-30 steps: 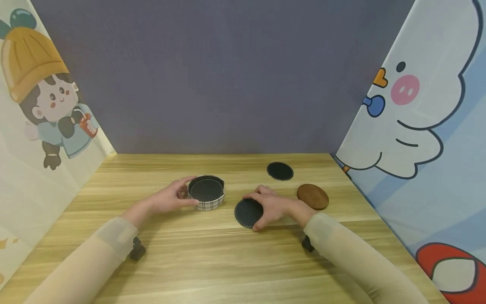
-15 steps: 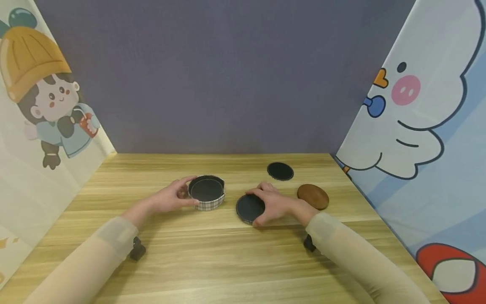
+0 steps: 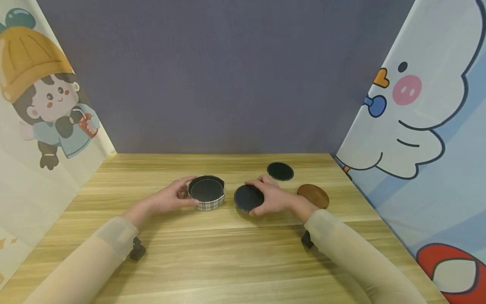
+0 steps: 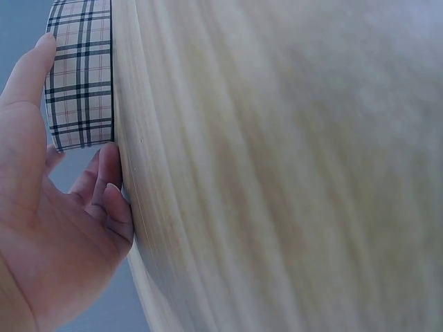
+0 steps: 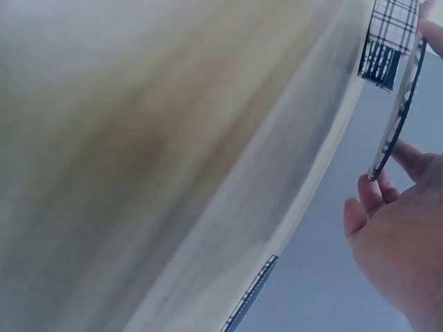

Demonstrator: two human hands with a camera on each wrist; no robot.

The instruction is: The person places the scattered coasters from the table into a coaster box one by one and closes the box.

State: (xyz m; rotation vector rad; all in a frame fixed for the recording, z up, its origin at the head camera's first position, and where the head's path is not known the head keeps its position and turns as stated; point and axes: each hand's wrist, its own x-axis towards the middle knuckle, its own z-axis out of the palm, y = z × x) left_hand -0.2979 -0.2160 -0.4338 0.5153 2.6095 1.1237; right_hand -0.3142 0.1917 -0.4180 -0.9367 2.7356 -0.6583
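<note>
My left hand (image 3: 172, 196) holds the left side of a round, open-topped coaster holder (image 3: 206, 205), black inside with a plaid outer wall. It stands on the table. In the left wrist view the thumb lies on the plaid wall (image 4: 82, 76) and other fingers curl near its base. My right hand (image 3: 271, 196) grips a round black coaster (image 3: 247, 198) by its edge, just right of the holder. The right wrist view shows this coaster (image 5: 400, 104) edge-on and raised off the table, thumb on one side, fingertips at its lower end.
Another black coaster (image 3: 280, 171) lies flat toward the back right. A brown round disc (image 3: 313, 196) rests right of my right hand, close to the wrist. Behind the wooden table (image 3: 212, 261) rises a grey wall (image 3: 224, 80), with printed cartoon panels at both sides.
My right hand has lifted the black coaster off the table and carried it slightly away from me, level with the holder. My left hand and the holder have stayed in place.
</note>
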